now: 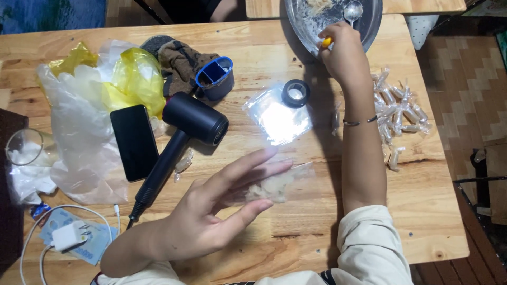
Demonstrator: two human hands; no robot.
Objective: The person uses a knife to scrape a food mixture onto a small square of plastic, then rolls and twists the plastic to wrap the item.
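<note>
My right hand (342, 54) reaches to the far edge of the wooden table (296, 232) and grips a metal spoon (350, 11) with a yellow-tipped handle. The spoon's bowl lies inside a round metal tray (372, 24) that holds some pale food. My left hand (211, 211) hovers flat over the table with fingers spread. Its fingertips rest on a small clear wrapper sheet (280, 183) that has a pale lump on it. A stack of clear wrappers (279, 119) lies just beyond.
Several wrapped candies (397, 113) lie in a pile at the right. A roll of black tape (296, 93), a dark hair dryer (185, 129), a black phone (134, 141), plastic bags (90, 113), a glass (25, 148) and a white charger (68, 235) crowd the left.
</note>
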